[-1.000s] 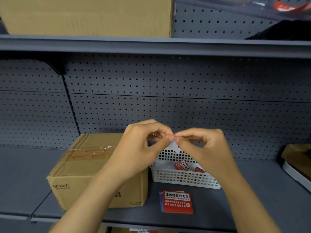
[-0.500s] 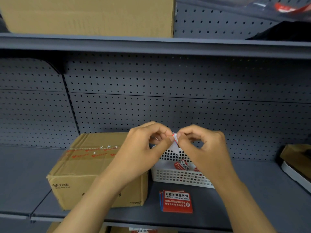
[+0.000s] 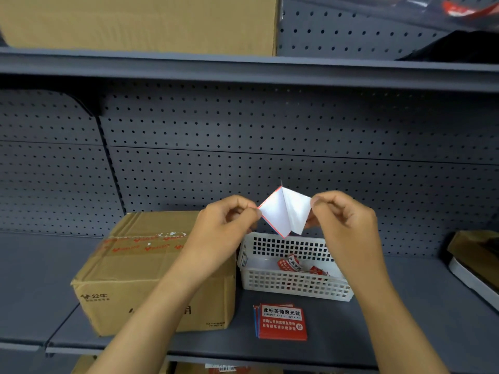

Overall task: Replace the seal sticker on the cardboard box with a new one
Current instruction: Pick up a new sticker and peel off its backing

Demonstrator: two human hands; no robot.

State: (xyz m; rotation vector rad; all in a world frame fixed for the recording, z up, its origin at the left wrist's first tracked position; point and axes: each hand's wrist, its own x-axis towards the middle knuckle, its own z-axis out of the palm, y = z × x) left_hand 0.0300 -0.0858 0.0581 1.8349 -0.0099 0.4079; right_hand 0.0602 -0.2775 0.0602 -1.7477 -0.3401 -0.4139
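Fingers [image 3: 249, 209] part sticker [image 3: 283, 211] (above basket [image 3: 297, 288]).

Half-peeled sticker [image 3: 275, 211] between both hands' fingers [image 3: 252, 211]

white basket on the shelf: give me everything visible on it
The white basket is a low rectangular tray of what looks like plastic, its walls a grid of small square holes. It sits upright on the grey shelf, just right of the cardboard box; whether they touch is unclear. Inside lie crumpled red-and-white sticker scraps. A stack of red stickers lies in front, apart from it. Neither hand touches it.
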